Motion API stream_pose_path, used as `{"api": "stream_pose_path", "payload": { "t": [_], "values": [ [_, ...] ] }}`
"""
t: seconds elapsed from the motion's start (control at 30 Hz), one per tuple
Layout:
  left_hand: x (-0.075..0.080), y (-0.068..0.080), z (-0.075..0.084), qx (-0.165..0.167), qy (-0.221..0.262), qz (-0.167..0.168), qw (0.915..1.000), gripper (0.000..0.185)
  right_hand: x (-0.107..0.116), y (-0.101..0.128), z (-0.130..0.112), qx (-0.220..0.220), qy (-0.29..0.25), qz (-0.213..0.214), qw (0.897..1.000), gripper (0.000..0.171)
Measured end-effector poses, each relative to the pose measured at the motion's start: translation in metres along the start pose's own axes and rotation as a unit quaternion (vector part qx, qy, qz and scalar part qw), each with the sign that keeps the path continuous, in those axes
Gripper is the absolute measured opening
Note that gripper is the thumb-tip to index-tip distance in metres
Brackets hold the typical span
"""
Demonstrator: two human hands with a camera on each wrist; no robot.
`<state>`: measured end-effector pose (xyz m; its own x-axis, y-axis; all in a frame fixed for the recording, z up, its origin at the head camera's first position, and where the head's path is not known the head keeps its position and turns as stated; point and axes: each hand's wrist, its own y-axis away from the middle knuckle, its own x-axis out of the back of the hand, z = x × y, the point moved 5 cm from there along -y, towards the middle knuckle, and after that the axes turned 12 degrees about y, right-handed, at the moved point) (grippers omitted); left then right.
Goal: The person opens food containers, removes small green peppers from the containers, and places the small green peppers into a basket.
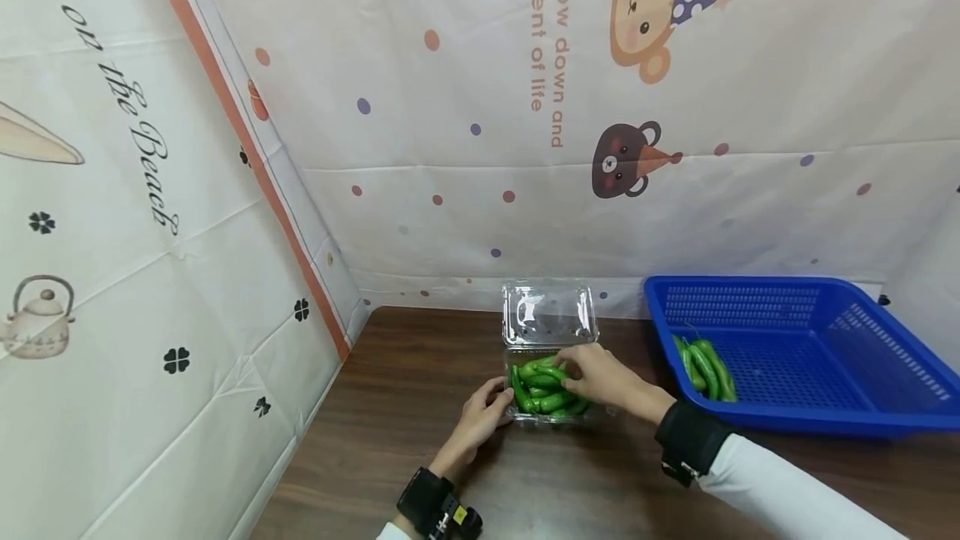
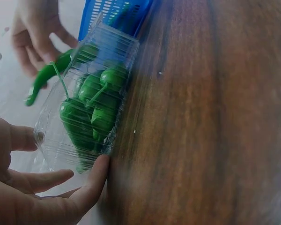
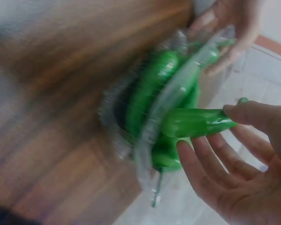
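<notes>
A clear plastic clamshell box (image 1: 550,315), its lid raised, stands on the table with several green chili peppers (image 1: 542,394) inside. My left hand (image 1: 483,413) touches the box's left side; in the left wrist view its fairly straight fingers (image 2: 94,180) rest against the wall and lower corner. Above the box's right part, my right hand (image 1: 600,373) pinches one green chili pepper (image 3: 199,122) between thumb and fingers. That pepper lies tilted over the others, and its tip sticks out past the box in the left wrist view.
At the right stands a blue perforated plastic basket (image 1: 795,419), with several more green peppers (image 1: 707,369) at its left end. The brown wooden table (image 1: 360,440) meets a printed cloth wall (image 1: 450,223) behind and another at the left.
</notes>
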<state>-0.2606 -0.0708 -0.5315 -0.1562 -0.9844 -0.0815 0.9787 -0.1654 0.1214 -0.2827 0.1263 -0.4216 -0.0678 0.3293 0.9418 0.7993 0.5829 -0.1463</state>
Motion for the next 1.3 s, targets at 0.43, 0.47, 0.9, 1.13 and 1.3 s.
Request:
{"api": "stream_pose_path", "payload": {
  "t": [0.43, 0.47, 0.9, 1.13, 1.3],
  "values": [
    [0.0, -0.004, 0.005, -0.006, 0.001, 0.0, 1.0, 0.051, 0.058, -0.025, -0.017, 0.024, 0.038, 0.111, 0.993, 0.032],
    [0.0, -0.004, 0.005, -0.006, 0.001, -0.001, 1.0, 0.051, 0.061, -0.026, -0.018, 0.021, 0.04, 0.118, 0.992, 0.033],
    [0.0, -0.001, 0.005, -0.004, 0.002, -0.006, 1.0, 0.052, 0.116, -0.025, -0.013, 0.04, -0.048, 0.22, 0.973, 0.038],
    [0.0, 0.0, 0.003, 0.003, 0.008, -0.01, 0.9999, 0.053, 0.175, -0.004, 0.012, -0.036, -0.045, 0.284, 0.957, 0.037],
    [0.001, 0.0, 0.002, 0.009, 0.013, -0.014, 0.9998, 0.054, 0.206, 0.019, 0.034, -0.073, -0.029, 0.327, 0.942, 0.038]
  ]
}}
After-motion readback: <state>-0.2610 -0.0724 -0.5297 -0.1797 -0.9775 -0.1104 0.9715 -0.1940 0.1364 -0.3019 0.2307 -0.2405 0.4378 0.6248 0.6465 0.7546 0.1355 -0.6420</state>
